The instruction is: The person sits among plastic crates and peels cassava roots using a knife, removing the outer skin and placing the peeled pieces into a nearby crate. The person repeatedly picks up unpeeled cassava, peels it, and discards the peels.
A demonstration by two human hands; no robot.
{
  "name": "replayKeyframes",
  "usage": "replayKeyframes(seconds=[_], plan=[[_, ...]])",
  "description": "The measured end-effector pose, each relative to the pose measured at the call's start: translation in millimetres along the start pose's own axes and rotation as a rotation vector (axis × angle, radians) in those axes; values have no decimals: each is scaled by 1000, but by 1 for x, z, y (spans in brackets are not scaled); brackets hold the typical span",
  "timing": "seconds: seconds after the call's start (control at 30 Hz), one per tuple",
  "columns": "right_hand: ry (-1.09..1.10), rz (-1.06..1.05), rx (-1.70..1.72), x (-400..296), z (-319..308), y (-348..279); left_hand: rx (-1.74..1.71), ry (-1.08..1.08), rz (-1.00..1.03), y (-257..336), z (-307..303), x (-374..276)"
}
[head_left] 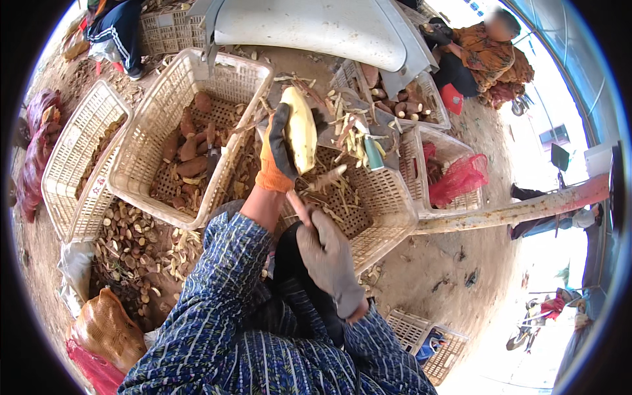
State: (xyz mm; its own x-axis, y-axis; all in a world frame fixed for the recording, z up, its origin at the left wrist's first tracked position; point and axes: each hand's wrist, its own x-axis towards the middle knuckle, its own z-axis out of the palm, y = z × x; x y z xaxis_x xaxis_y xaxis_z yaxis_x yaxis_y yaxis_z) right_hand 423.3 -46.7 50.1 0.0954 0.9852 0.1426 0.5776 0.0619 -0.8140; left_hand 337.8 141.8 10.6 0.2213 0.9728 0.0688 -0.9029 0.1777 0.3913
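Note:
My left hand [279, 150], in an orange and black glove, grips a peeled, pale yellow tuber [300, 131] above the near edge of a peel-strewn board. My right hand [326, 249], in a grey glove and slightly blurred, holds a thin brownish handle [298, 207] just below my left wrist; its working end is hidden. A plastic crate [390, 217] with peelings lies beneath and beside both hands. On the board [390, 143] is a teal-handled tool [373, 154] among pale peel strips. Brown unpeeled tubers [192, 167] lie in the large crate [133, 158] on the left.
Another crate [61, 192] stands far left, above a heap of cut pieces [126, 247]. At right, a crate [469, 197] holds red netting [459, 180], beside a rusty beam [513, 212]. One person [486, 54] sits upper right; another person's leg [118, 34] shows upper left.

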Motion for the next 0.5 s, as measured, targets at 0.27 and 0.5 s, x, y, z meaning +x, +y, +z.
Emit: replayKeyframes(seconds=[0.27, 0.5], plan=[[76, 128, -106, 33, 0, -18, 445, 98, 197, -11, -16, -3], [278, -261, -358, 50, -19, -3, 14, 104, -94, -9, -6, -3]])
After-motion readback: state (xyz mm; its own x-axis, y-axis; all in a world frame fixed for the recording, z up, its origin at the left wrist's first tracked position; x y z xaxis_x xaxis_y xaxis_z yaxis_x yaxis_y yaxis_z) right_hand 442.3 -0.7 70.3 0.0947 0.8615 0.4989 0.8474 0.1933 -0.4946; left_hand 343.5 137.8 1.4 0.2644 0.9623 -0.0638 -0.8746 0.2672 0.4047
